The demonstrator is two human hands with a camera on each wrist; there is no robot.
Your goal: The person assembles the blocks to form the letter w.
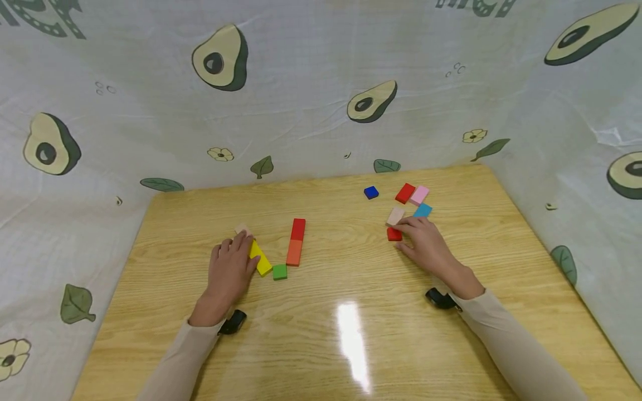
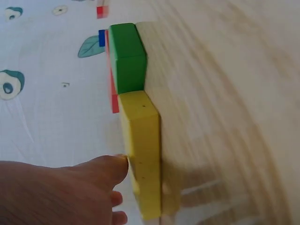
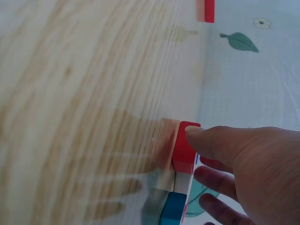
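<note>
My left hand (image 1: 232,266) lies flat on the wooden table (image 1: 351,345), its thumb (image 2: 112,169) against the side of a long yellow block (image 1: 261,258) (image 2: 143,154). A green block (image 1: 280,272) (image 2: 127,58) touches the yellow one's near end. A pale block (image 1: 243,228) peeks out by the left fingertips. An orange block (image 1: 294,252) and a red block (image 1: 298,229) form a line just to the right. My right hand (image 1: 425,245) pinches a small red block (image 1: 394,234) (image 3: 185,147) between thumb (image 3: 201,136) and forefinger.
Beyond the right hand lie a beige block (image 1: 395,216), a cyan block (image 1: 423,210) (image 3: 171,208), a red block (image 1: 405,192), a pink block (image 1: 419,195) and a blue block (image 1: 371,192). An avocado-print cloth (image 1: 321,111) walls in the table on three sides.
</note>
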